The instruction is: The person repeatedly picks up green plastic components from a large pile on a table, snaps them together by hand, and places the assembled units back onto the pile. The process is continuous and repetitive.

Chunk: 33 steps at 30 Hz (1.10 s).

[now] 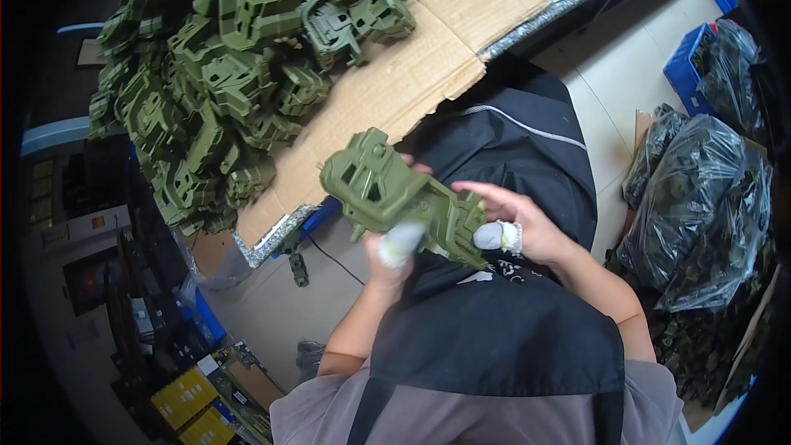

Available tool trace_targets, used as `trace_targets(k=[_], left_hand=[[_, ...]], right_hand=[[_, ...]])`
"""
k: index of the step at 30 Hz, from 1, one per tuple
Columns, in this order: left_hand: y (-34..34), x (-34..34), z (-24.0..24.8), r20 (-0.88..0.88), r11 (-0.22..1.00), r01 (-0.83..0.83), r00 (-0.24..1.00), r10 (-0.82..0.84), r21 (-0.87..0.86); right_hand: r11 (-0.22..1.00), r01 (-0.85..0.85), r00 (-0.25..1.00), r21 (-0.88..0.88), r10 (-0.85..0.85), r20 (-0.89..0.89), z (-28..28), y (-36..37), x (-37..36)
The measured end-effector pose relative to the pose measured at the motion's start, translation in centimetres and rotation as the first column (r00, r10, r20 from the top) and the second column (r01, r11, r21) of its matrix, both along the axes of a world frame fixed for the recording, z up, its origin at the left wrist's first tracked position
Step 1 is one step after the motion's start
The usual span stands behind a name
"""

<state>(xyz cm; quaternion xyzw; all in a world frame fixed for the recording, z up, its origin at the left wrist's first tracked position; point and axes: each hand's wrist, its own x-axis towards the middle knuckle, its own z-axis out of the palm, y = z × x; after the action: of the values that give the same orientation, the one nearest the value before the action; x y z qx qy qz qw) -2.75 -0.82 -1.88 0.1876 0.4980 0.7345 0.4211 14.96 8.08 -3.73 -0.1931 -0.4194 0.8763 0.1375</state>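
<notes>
Above my lap I hold a green plastic toy vehicle body with window openings, tilted between both hands. My left hand grips its near left side, the thumb in a whitish cover and blurred; fingertips show behind the part. At the right end, my right hand closes on the part with its covered thumb in front and fingers behind. A large heap of similar green plastic parts lies on the cardboard-topped table beyond my hands.
Clear plastic bags of dark parts stand on the floor at the right, near a blue crate. Yellow-and-dark boxes sit low at the left. A loose green part lies below the table's near corner.
</notes>
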Motion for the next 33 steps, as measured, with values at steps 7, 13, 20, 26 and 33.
trace_targets(k=[7,13,20,26,33], left_hand=[[-0.1,0.0,7.3,-0.871,0.818,0.3,-0.196,-0.45,-0.49],[0.1,0.6,1.7,-0.516,0.386,0.478,-0.175,-0.838,-0.789],[0.2,0.8,1.3,-0.562,0.454,0.449,-0.139,-0.815,-0.77],[-0.1,0.8,0.4,-0.567,0.445,0.461,-0.166,-0.807,-0.768],[0.6,-3.1,5.2,-0.628,0.582,0.258,-0.151,-0.764,-0.771]], right_hand=[[0.508,-0.242,0.942,0.827,-0.081,0.326,2.5,1.6,3.1],[0.2,-0.346,0.923,0.917,-0.106,0.371,0.6,-1.5,3.7],[0.47,-0.383,0.889,0.795,-0.046,0.456,1.1,-1.1,3.6],[0.633,-0.425,0.839,0.647,0.006,0.545,-0.3,-1.7,3.6],[0.7,-0.175,0.946,0.693,-0.077,0.316,-2.4,-0.2,4.6]])
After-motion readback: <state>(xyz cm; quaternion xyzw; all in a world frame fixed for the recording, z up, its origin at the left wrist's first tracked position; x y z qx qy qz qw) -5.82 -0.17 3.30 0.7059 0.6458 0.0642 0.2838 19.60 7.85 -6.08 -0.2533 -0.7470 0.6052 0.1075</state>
